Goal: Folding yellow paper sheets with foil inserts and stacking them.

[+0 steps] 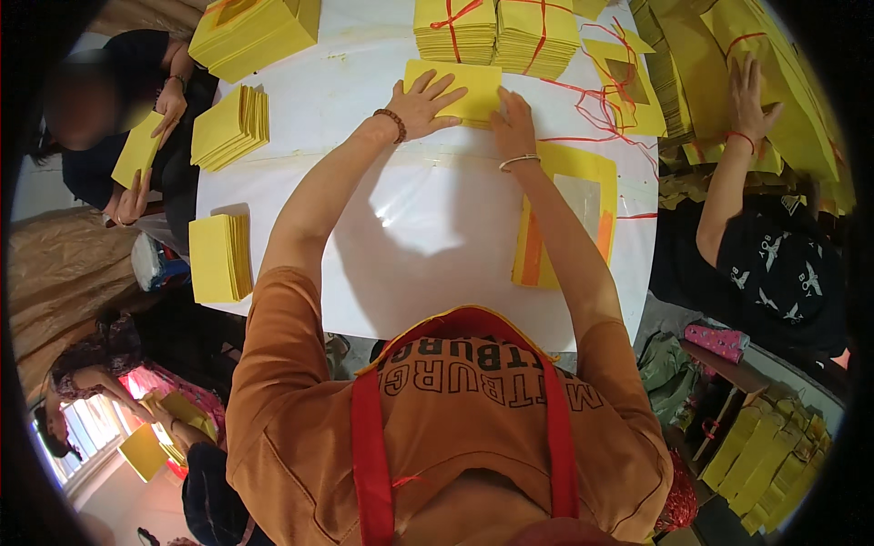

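Note:
A stack of yellow paper envelopes [480, 86] lies on the white table near its far middle. My left hand [426, 105] rests flat on the left part of that stack, its fingers spread. At the stack's right edge is my right hand [514, 126], fingers stretched and touching the side, with the thumb near the front corner. Neither hand is closed round anything I can see. Close by my right forearm, a yellow envelope with a clear window and orange strips [531, 223] lies flat, partly covered by the arm.
Bundles tied with red string [539, 41] stand beyond my hands. Loose red strings [605, 109] lie at the right. Yellow stacks [229, 127] line the table's left side. One person at the left holds a yellow envelope [138, 150]; another's hand [748, 105] touches a large yellow pile.

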Available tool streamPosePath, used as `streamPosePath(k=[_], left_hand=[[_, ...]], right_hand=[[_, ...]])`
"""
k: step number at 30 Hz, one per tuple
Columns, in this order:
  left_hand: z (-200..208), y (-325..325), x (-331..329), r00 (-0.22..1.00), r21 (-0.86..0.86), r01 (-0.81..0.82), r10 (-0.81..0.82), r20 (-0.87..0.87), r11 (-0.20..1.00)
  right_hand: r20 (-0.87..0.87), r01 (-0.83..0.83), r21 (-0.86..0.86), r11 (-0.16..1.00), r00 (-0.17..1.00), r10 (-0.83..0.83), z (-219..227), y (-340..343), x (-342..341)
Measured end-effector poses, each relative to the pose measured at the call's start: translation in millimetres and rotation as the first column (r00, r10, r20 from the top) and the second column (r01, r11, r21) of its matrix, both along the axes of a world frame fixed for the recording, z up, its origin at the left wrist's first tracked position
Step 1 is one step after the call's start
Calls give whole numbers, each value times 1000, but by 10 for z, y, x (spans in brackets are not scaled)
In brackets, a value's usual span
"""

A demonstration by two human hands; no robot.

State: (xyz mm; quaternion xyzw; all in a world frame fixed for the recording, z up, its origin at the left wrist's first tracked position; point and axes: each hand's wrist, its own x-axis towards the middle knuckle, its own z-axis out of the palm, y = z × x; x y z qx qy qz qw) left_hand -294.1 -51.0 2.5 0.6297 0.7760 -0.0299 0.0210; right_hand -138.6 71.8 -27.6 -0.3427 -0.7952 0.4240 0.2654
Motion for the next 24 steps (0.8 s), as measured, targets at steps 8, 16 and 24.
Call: streamPosePath(k=[8,16,24], left_hand=[[-155,13,-26,1000,111,-4,5,-3,994],[-96,-13,85,997,50,-56,59,-50,997],[156,38,123,983,-146,-1,-26,-184,989]], right_hand=[[167,-174,61,983,973,162,-27,89,-88],[526,-366,278,888,832,178,229,-61,-39],[28,-326,148,934,945,326,936,331,1261]])
